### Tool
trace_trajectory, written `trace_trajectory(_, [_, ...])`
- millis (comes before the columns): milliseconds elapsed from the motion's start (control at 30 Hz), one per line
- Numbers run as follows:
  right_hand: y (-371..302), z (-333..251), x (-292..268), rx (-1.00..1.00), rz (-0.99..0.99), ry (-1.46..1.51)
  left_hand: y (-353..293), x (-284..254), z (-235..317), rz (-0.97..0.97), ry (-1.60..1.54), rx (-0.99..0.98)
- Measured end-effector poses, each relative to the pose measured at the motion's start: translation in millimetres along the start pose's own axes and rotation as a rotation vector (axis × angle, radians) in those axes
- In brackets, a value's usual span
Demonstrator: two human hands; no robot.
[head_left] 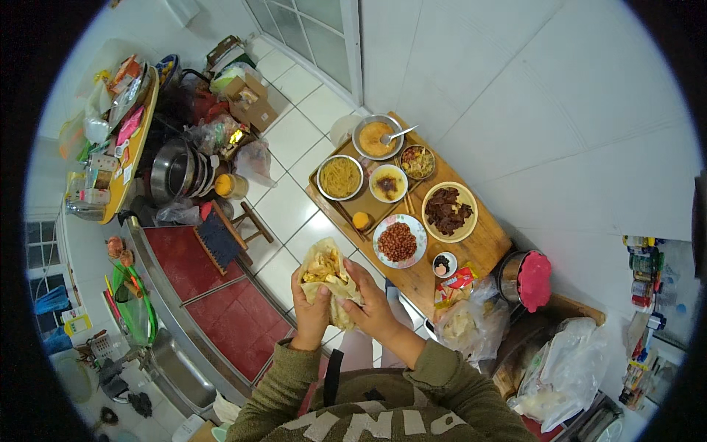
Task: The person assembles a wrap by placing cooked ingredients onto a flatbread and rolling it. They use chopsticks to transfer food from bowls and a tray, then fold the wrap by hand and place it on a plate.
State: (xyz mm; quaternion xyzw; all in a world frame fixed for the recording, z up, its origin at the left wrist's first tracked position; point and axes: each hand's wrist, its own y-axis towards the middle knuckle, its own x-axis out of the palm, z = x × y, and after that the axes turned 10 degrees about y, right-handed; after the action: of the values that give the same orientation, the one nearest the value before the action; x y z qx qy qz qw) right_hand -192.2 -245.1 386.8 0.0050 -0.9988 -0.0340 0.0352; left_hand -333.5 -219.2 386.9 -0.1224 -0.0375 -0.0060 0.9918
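A thin, pale flatbread wrap (pixel 321 272) with a yellowish, chunky filling is held up in front of my body. My left hand (pixel 311 313) cups its left side, thumb toward the front. On the other side my right hand (pixel 374 302) grips it, with the fingers curled round the far edge. The wrap's top gapes and shows the filling; its lower end hangs between my palms. Beyond my hands, a wooden table (pixel 482 239) bears a bowl of noodles (pixel 340 178), a plate of reddish-brown peanuts (pixel 398 242) and a bowl of dark brown slices (pixel 446 211).
On the table's tray are an orange porridge bowl (pixel 376 138) with a spoon and a soup bowl (pixel 388 183). A plastic bag (pixel 479 320) and a pot (pixel 509 272) stand at its right end. A folding stool (pixel 221 236) and red-tiled counter (pixel 239 324) lie leftward.
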Motion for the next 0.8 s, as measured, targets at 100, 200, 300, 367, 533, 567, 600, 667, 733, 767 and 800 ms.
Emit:
trace_trajectory(100, [14,21,-7,0.004,0.028,0.020,18,6,-15,0.013,-0.002,-0.039])
trace_trajectory(200, [20,47,-18,0.066,0.034,0.016,32,10,-43,0.017,0.004,-0.075])
trace_trajectory(300, [20,76,-31,0.087,0.037,-0.021,44,19,-70,-0.005,-0.013,-0.100])
trace_trajectory(367, [21,90,-42,0.128,0.035,-0.037,49,26,-86,-0.022,-0.011,-0.154])
trace_trajectory(533, [12,140,-66,0.210,0.044,-0.021,61,42,-143,-0.016,-0.002,-0.218])
trace_trajectory(567, [12,146,-72,0.220,0.045,-0.034,64,46,-150,-0.024,0.001,-0.223])
trace_trajectory(600, [12,153,-77,0.232,0.046,-0.047,67,50,-157,-0.032,0.004,-0.229])
trace_trajectory(667, [12,167,-87,0.243,0.045,-0.068,71,59,-171,-0.028,-0.033,-0.254])
trace_trajectory(733, [12,182,-96,0.273,0.027,-0.077,76,65,-184,-0.018,-0.041,-0.270])
trace_trajectory(767, [15,185,-99,0.283,0.049,-0.080,80,67,-192,-0.034,-0.056,-0.284])
trace_trajectory(800, [16,192,-101,0.296,0.052,-0.071,82,69,-199,-0.031,-0.051,-0.288])
